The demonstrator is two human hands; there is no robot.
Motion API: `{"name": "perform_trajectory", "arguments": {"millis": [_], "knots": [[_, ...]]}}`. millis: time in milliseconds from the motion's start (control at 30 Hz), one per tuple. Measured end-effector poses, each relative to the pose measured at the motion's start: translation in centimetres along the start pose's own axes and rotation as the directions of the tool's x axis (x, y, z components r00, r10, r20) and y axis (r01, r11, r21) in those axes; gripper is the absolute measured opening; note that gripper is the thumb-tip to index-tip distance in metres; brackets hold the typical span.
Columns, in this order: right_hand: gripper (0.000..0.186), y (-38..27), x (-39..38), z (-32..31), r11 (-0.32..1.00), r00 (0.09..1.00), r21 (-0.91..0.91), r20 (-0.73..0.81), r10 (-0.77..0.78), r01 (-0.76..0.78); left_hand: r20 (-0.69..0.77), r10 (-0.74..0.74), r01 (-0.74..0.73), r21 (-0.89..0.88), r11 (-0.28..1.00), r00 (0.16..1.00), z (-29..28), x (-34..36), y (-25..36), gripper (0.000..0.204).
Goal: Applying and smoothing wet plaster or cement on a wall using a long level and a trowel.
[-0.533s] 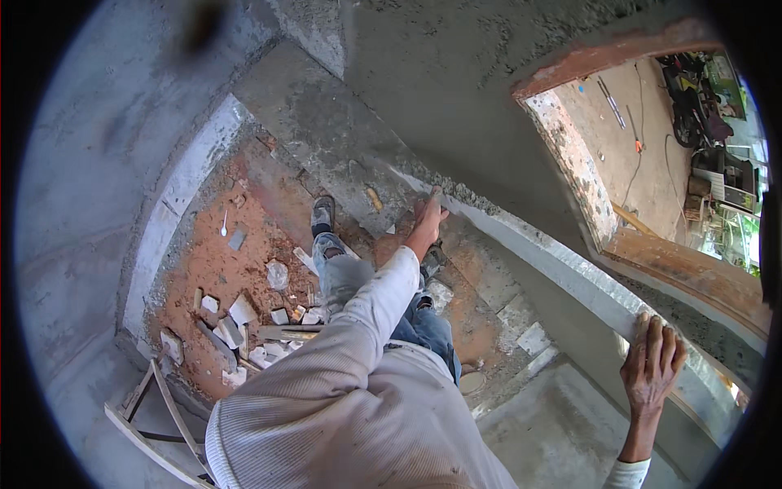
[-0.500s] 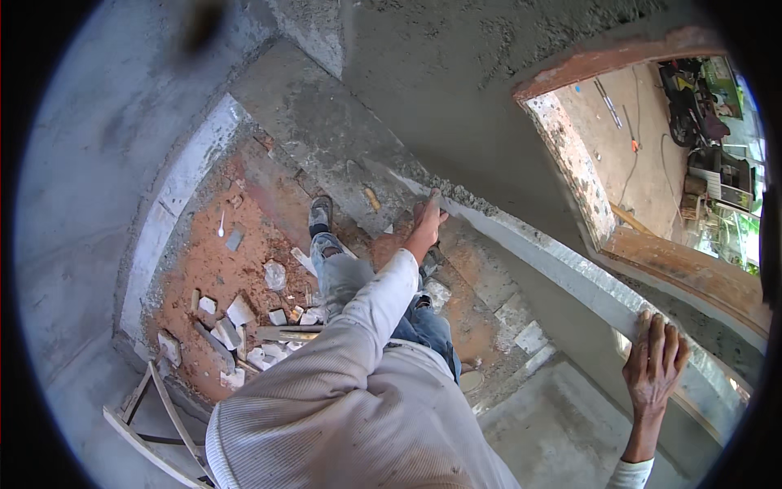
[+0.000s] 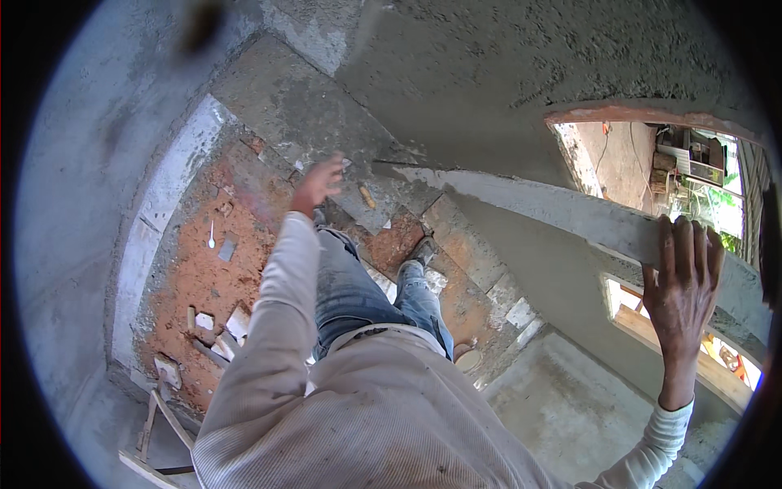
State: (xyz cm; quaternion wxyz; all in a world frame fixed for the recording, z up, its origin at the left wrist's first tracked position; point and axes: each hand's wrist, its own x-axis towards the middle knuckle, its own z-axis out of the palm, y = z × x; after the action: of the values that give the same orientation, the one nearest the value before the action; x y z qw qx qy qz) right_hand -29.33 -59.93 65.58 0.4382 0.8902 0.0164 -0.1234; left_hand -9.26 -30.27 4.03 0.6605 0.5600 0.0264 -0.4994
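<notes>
My left hand [image 3: 320, 183] is in the air over the grey, mortar-stained ledge, clear of the long board, with its fingers apart. At the right, my right hand [image 3: 683, 281] grips a long grey, cement-coated board [image 3: 521, 196], fingers curled over its upper edge. The board stretches diagonally leftward, its far end lying against freshly plastered grey wall [image 3: 456, 81]. Below it, my jeans-clad legs and shoes stand among broken slabs and reddish rubble. A small yellowish piece [image 3: 366, 196] lies on the ledge beside my left hand.
Loose white blocks [image 3: 238, 324] and dirt [image 3: 212, 285] cover the lower left, near a wooden frame [image 3: 175, 416]. A pale concrete curb [image 3: 171, 179] borders the left wall. Window openings [image 3: 686, 155] behind the board show clutter outside. A concrete slab [image 3: 570, 416] lies at lower right.
My left hand has released the board and moved up and leftward. My right hand, still on the board, is higher in view; the board's near part has risen. My legs have shifted.
</notes>
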Motion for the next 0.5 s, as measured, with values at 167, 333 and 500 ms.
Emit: {"name": "perform_trajectory", "arguments": {"millis": [167,333,500], "knots": [[0.063,-0.5,2.3,-1.5,1.0,0.999,-0.008,0.032,0.004,-0.004,-0.627,-0.04,0.628,0.777,0.042,0.778,-21.0,-5.0,-2.8,0.07],[0.065,-2.2,2.1,-2.8,0.996,0.933,0.003,0.349,0.087,-0.094,-0.712,-0.369,0.441,-0.093,0.893,0.598,-22.2,-12.0,-1.9,0.027],[0.068,0.1,-5.3,1.9,0.959,0.887,0.215,0.456,0.068,-0.184,-0.752,-0.189,0.387,0.094,0.917,0.631,-33.9,-18.5,-15.4,0.02]]}}
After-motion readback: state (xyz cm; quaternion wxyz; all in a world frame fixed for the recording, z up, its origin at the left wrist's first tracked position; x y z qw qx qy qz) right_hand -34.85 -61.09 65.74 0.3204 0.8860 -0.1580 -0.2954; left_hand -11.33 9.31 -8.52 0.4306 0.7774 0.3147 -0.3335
